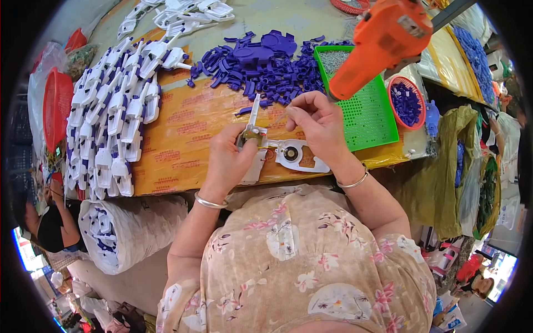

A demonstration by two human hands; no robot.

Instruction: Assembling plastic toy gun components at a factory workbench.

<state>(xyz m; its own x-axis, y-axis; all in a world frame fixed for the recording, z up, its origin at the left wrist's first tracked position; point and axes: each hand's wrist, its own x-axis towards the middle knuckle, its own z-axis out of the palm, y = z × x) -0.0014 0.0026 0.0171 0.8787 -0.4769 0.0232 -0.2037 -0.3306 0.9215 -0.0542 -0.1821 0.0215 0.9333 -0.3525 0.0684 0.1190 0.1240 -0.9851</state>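
My left hand [226, 158] is closed round a white plastic housing [253, 173] with a narrow stem pointing away from me; the thumb presses near a small greenish part inside. Thin wires run from it to a second white shell half [307, 162], which lies to its right. A round black speaker-like disc [291, 154] sits in that half. My right hand [317, 123] is raised above the table, thumb and fingertips pinched together. Something thin and pale seems to show at the fingertips, too small to name. Just behind this hand hangs the nose of an orange power screwdriver [383, 41].
Loose purple plastic parts [261, 66] are heaped beyond my hands. A green tray [369, 119] holding small screws stands right, beside a red basket [407, 102] of purple pieces. White-and-purple assemblies [116, 116] are stacked left. A white sack [139, 227] leans below the table edge.
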